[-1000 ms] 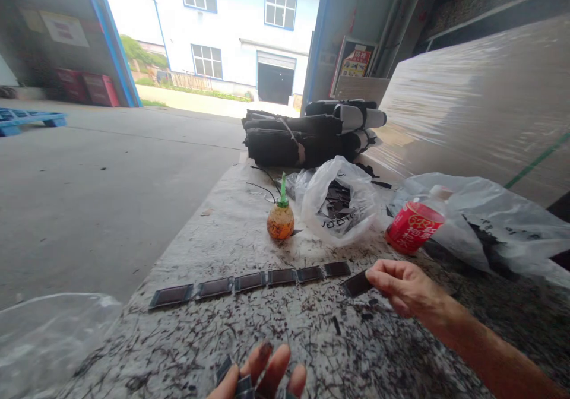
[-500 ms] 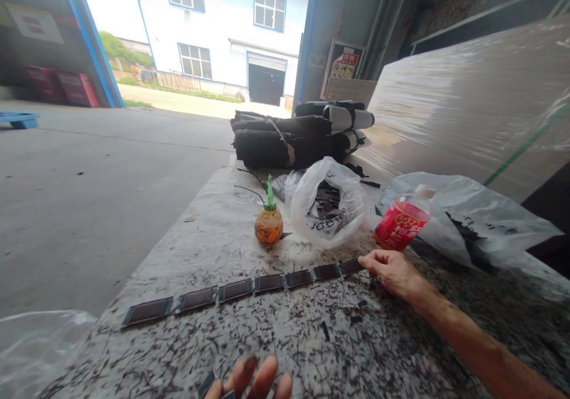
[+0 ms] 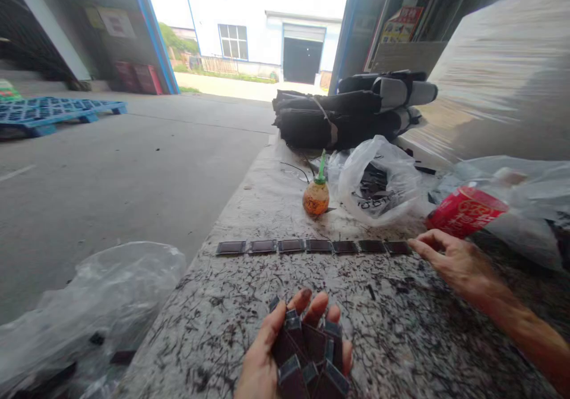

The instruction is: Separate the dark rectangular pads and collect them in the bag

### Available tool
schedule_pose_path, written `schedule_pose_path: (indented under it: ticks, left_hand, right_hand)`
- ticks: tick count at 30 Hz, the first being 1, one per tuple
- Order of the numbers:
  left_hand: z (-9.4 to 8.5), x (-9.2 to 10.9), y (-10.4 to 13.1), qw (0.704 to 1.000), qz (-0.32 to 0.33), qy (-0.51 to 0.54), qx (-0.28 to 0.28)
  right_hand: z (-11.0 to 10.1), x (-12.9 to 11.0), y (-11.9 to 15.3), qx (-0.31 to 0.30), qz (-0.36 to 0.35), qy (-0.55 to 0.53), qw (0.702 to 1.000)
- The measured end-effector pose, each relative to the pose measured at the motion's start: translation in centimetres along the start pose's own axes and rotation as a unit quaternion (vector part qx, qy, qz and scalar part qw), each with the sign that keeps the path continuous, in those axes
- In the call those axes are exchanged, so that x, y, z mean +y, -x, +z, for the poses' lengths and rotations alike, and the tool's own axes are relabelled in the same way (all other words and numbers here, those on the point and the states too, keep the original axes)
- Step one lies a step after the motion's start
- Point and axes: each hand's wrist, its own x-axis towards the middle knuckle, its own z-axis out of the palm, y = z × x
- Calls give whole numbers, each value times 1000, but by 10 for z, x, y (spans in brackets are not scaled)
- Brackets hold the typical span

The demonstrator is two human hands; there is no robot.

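My left hand [image 3: 262, 351] is cupped, palm up, around a loose pile of small dark rectangular pieces [image 3: 307, 351] with lighter bluish edges. Beyond it, a straight row of similar dark pieces [image 3: 291, 246] lies end to end across the table. At the row's right end, my right hand [image 3: 458, 265] pinches the last piece [image 3: 398, 247] between thumb and forefinger; the piece lies flat on the table. A round squeeze bottle [image 3: 316, 199] of orange liquid with a green nozzle stands behind the row.
Dark thread scraps litter the table [image 3: 214, 304]. An open white plastic bag [image 3: 401, 206] holds dark pieces, beside a tilted red-labelled bottle [image 3: 467, 212]. Black rolls [image 3: 329, 126] lie at the far end. Clear plastic [image 3: 124, 274] sits left; a blue pallet [image 3: 57, 114] is on the floor.
The view has turned left, so the scene sits further right. My left hand has come up into view with its pile of pieces. My right hand stays at the row's right end.
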Motion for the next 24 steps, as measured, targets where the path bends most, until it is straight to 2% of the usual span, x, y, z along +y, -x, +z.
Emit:
schedule_pose_path:
  ticks: [4,5,6,9,12,17,21,24]
  left_hand:
    - [-2,-2,-5,999,4,32,2]
    - [-3,-3,-6,999,5,34,4]
    - [-3,-4,-7,999,8,33,4]
    - [-4,-8,-10,999,32,21,-17]
    - [-5,-14,-12,997,62,5,-36]
    - [-8,-22,-19,994,98,-41,-34]
    - [-2,-24,-23,986,136,-87,-47]
    - [10,-29,-23,984,128,-99,-78]
  right_hand:
    - [4,-34,57,-120,-62,-91,987]
    - [8,-46,73,-195,-67,-163,965]
    - [12,-56,86,-240,-76,-210,945]
    - [25,-78,111,-292,-133,-224,920]
    - [38,-82,119,-302,-135,-263,906]
    - [47,-80,120,-274,-98,-354,889]
    - [35,-79,114,-240,-109,-359,895]
    - [21,-73,110,-208,-132,-358,901]
